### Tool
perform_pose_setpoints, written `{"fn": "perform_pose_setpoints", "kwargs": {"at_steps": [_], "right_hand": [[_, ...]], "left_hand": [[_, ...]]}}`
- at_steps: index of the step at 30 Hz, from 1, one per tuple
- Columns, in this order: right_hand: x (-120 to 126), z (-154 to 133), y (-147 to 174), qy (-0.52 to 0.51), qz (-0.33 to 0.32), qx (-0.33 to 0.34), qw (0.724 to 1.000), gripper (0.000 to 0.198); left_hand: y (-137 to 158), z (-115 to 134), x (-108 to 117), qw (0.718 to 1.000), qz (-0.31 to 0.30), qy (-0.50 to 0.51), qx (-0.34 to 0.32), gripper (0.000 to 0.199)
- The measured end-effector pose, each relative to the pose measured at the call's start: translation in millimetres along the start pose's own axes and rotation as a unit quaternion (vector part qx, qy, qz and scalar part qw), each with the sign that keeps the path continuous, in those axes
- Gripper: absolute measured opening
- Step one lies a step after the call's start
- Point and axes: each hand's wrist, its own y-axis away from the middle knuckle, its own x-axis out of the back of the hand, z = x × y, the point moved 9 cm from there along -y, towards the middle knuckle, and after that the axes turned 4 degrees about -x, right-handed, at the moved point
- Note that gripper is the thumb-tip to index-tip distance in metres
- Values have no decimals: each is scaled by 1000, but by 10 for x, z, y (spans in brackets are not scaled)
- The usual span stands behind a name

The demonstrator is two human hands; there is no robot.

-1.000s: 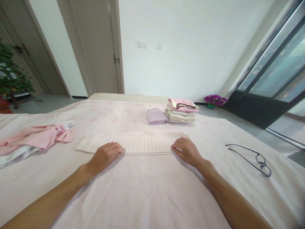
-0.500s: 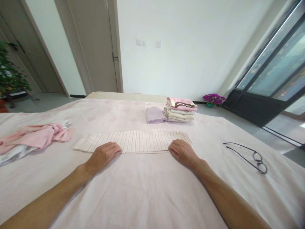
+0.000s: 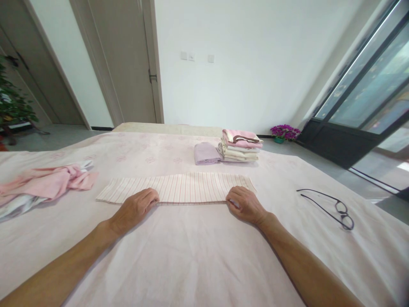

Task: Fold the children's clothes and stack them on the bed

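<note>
A folded striped cloth point(image 3: 191, 187), cream with thin pink lines, lies flat in a long strip across the bed sheet. My left hand point(image 3: 139, 207) is closed at its near edge, left of the middle, with fingers curled down. Toward the right end, my right hand point(image 3: 244, 204) grips the same edge, thumb tucked under the fingers. Both hands rest low, close to the sheet. The fingertips and the part of the edge under them are hidden.
Crumpled pink and white clothes point(image 3: 54, 183) lie at the left. Behind the cloth sit a folded lilac cloth point(image 3: 206, 154) and a stack of folded clothes point(image 3: 241, 147). Eyeglasses point(image 3: 341, 211) rest at the right on the pale pink sheet point(image 3: 191, 264).
My left hand has slid slightly left along the near edge and its fingers are more curled. The right hand stays at the edge, its fingers a little more bent.
</note>
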Motion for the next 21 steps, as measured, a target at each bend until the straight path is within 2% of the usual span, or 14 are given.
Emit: {"fn": "perform_pose_setpoints", "kwargs": {"at_steps": [6,13,17,21], "right_hand": [[-47,-35,12,1,-25,16,1000,12],[-46,-2,15,-14,-41,2,999,12],[-35,167,49,-17,-42,-42,998,14],[-40,480,110,-44,-30,-126,991,18]], "left_hand": [[-10,63,-4,999,-14,-18,-28,15],[-17,104,24,998,-7,-33,-47,17],[-19,84,6,998,-26,-29,-39,17],[-24,70,-11,999,-50,-4,-22,16]]}}
